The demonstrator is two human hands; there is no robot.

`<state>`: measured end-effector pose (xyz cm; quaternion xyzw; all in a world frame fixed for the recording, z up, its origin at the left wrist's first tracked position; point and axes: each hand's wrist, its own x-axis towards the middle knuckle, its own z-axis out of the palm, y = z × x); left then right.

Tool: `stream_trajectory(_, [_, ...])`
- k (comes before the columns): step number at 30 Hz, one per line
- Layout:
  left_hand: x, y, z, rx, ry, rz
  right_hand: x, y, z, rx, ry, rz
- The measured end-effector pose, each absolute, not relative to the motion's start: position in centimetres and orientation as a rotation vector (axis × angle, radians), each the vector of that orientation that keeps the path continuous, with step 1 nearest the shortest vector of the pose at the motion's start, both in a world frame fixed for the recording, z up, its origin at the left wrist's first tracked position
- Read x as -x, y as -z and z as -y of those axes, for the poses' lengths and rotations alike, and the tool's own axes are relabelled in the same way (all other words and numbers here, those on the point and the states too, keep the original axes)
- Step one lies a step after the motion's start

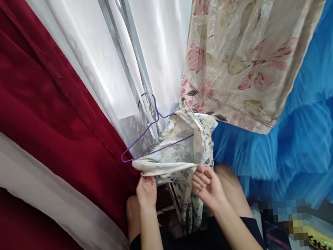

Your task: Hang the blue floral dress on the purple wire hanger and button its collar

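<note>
A purple wire hanger [144, 136] hooks onto a grey metal frame in front of me. Its right end is inside a white garment with a small floral print [183, 154], while its left end sticks out bare. My left hand [147, 189] pinches the garment's lower left edge, fingertips partly hidden by the cloth. With curled fingers my right hand [206, 185] grips the same edge farther right, so the cloth is stretched between both hands. The rest of the garment hangs down between my knees.
Grey metal uprights [127, 46] rise in front of a white curtain [165, 39]. Red drapery [52, 123] hangs at the left. A beige cloth with pink flowers [236, 60] and blue tulle [310, 139] fill the right. A yellow package [316, 238] lies low at right.
</note>
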<state>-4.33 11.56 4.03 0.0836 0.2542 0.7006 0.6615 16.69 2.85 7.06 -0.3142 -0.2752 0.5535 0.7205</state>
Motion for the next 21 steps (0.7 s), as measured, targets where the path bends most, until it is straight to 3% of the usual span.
stream_trajectory(3, [1.3,-2.3,-9.3,-0.161,-1.504,-0.649,-20.8,-4.8,-2.9,0.707,-1.152,0.548])
stream_trajectory(7, [-0.1,-4.2,-7.7,-0.348,-1.491,-0.568,-22.3,-2.8,-2.8,0.760,-1.145,0.525])
stream_trajectory(10, [-0.3,-7.1,-6.1,-0.673,-1.496,-0.487,-20.6,-3.3,-2.5,0.806,-1.205,0.527])
stream_trajectory(15, [-2.1,-10.2,-2.2,-1.227,-1.321,-0.531,-18.2,-6.2,-1.6,0.989,-1.010,0.959])
stream_trajectory(21, [-3.7,-11.9,-0.3,-1.705,-1.058,-0.626,-18.6,-6.2,0.6,0.943,-1.439,1.454])
